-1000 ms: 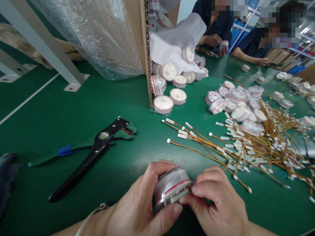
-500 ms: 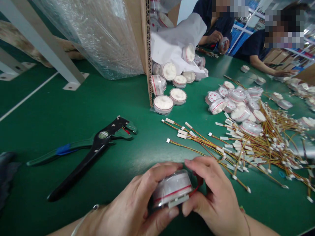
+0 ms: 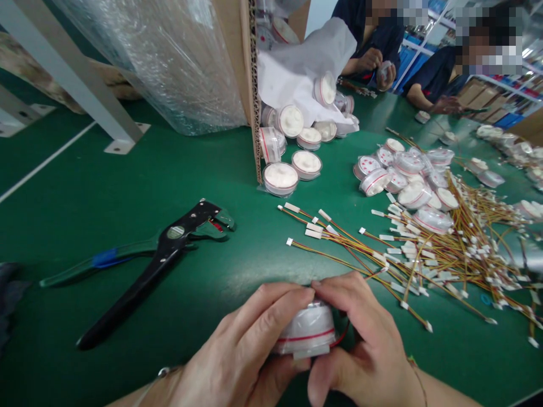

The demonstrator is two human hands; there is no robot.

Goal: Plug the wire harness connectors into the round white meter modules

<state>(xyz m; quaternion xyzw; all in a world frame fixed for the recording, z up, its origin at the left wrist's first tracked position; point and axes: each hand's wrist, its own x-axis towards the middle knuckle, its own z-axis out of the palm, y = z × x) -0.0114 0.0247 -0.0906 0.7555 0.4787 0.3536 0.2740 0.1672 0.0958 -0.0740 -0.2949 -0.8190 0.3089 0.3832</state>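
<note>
both hands meet at six o'clock, low over the green desk. the left hand and the right hand are each clenched in a grip on one round white disc wrapped in clear film with a red line round its side, fingertips meeting over its top. no writing can be read on it. at nine o'clock lies a black wire stripper with green and blue handles, well apart from the hands. at two o'clock spreads a heap of yellow and red wire leads with white plugs. at twelve o'clock more white discs spill from a cardboard box lined with white sheet. other people's hands work at one o'clock, far off.
</note>
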